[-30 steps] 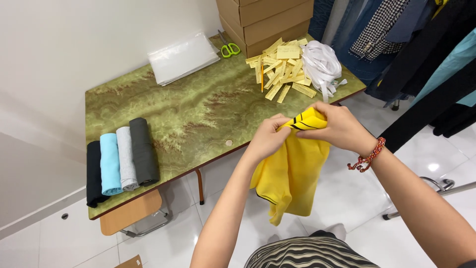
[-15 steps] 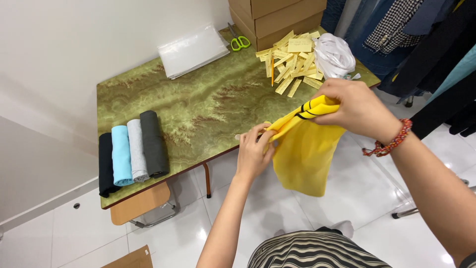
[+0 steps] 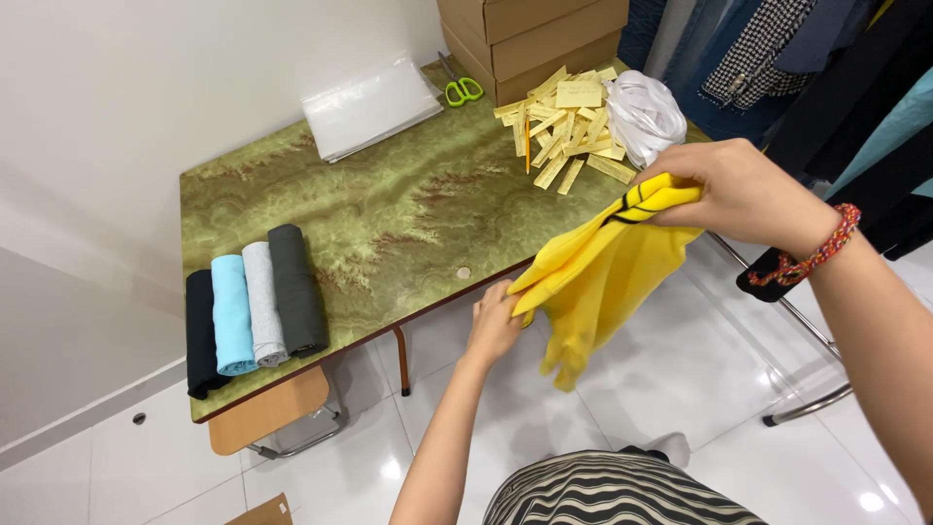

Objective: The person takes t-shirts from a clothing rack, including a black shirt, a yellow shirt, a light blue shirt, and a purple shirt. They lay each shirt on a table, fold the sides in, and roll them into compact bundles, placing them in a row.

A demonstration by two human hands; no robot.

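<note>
yellow shirt [image 3: 603,272] hanging off the table [image 3: 389,224] front edge | right hand [image 3: 739,190] grip pinching the collar end up high | left hand [image 3: 496,321] grip clamped on lower edge | open floor [image 3: 700,369] below

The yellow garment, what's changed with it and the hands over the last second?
The hands have drawn apart: the left hand slid down and left along the yellow garment, and the right hand moved up and right with the black-trimmed end, stretching the fabric between them. Both keep their grip. The four rolled garments on the table stayed put.
</note>
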